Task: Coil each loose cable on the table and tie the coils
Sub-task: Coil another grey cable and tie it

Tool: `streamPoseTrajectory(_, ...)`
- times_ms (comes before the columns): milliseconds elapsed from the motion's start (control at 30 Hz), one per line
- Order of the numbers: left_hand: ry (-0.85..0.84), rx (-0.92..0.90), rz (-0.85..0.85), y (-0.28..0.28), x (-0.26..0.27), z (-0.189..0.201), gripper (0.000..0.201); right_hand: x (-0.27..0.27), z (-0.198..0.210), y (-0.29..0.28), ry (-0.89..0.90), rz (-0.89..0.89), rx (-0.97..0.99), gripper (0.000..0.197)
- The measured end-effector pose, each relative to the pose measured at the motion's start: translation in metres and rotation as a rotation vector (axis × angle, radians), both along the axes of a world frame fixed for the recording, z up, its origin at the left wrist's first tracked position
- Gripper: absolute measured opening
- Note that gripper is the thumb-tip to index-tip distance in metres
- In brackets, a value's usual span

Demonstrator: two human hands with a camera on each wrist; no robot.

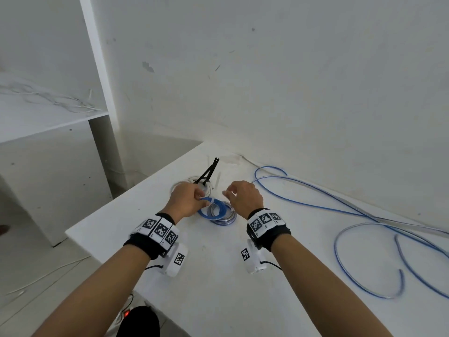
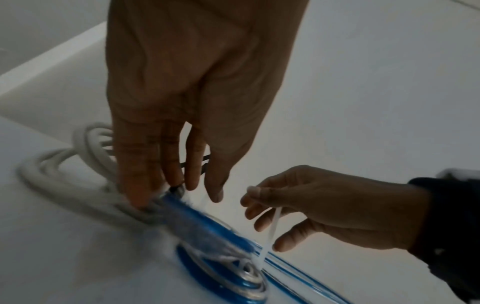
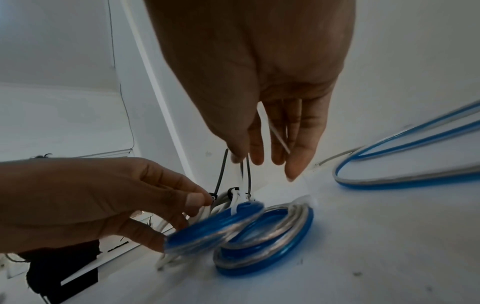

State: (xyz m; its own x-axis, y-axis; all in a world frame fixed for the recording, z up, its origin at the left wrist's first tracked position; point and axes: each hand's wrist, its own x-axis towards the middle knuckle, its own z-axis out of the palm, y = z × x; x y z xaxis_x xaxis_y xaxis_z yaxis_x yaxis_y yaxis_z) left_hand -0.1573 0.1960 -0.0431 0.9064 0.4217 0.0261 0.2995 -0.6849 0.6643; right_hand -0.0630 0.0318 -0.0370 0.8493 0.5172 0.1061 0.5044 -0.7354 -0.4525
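From the head view, near the table's (image 1: 145, 251) far edge, the left hand (image 1: 185, 201) grips a blue coil (image 1: 213, 210), while loose cable (image 1: 352, 215) sprawls along the right edge. The left wrist view shows the right hand (image 2: 324, 211) pinching a white tie (image 2: 270, 236) between thumb and finger. In the right wrist view the tie (image 3: 235, 211) wraps the lifted coil (image 3: 215, 228); I'd pull steadily along the strap, keeping the turns bunched.

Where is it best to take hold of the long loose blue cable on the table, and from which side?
Probably at its free end, near the table's front right: coiling starts most easily there. Come from above with the right hand; the cable lies flat in open loops, nothing covering it.
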Motion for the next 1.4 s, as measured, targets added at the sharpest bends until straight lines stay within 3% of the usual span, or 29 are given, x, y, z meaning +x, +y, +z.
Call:
streamPoseTrajectory(100,-0.043,0.179,0.009,-0.011,0.002,0.008,0.025,0.002,-0.001,-0.010,0.009,-0.033,0.089,0.035)
streamPoseTrajectory(200,-0.141,0.189,-0.016,-0.032,0.008,0.022,0.008,0.009,-0.002,-0.030,-0.008,-0.063,0.156,0.042)
streamPoseTrajectory(267,-0.200,0.169,-0.071,-0.053,0.015,0.030,0.006,0.016,-0.002,-0.050,-0.006,-0.085,0.132,0.048)
streamPoseTrajectory(367,-0.255,0.124,-0.155,-0.085,0.032,0.034,0.007,0.032,-0.005,-0.089,0.049,-0.176,0.049,0.043)
streamPoseTrajectory(467,-0.207,0.116,-0.258,-0.123,0.050,0.032,0.008,0.041,-0.012,-0.133,0.151,-0.293,-0.043,0.031)
streamPoseTrajectory(533,-0.172,0.170,-0.331,-0.149,0.059,0.027,0.009,0.043,-0.016,-0.162,0.165,-0.378,-0.074,0.033)
streamPoseTrajectory(667,-0.057,0.215,-0.498,-0.205,0.073,0.018,0.018,0.048,-0.012,-0.219,0.115,-0.540,-0.146,0.039)
streamPoseTrajectory(867,0.203,0.202,-0.638,-0.286,0.098,-0.001,0.061,0.057,-0.020,-0.286,0.214,-0.631,-0.251,0.049)
streamPoseTrajectory(933,0.212,0.213,-0.638,-0.307,0.106,-0.002,0.063,0.061,-0.028,-0.298,0.260,-0.604,-0.211,0.050)
streamPoseTrajectory(1100,0.258,0.257,-0.613,-0.327,0.124,-0.008,0.042,0.063,-0.025,-0.300,0.302,-0.429,0.002,0.046)
streamPoseTrajectory(1233,0.123,0.119,-0.501,-0.308,0.140,-0.012,0.039,0.069,-0.030,-0.299,0.155,-0.518,0.343,0.011)
streamPoseTrajectory(1333,-0.070,0.039,-0.508,-0.290,0.149,-0.005,0.024,0.069,-0.021,-0.292,-0.013,-0.570,0.505,0.045)
streamPoseTrajectory(1400,-0.205,-0.016,-0.553,-0.281,0.150,0.000,0.020,0.068,-0.012,-0.286,-0.076,-0.517,0.513,0.050)
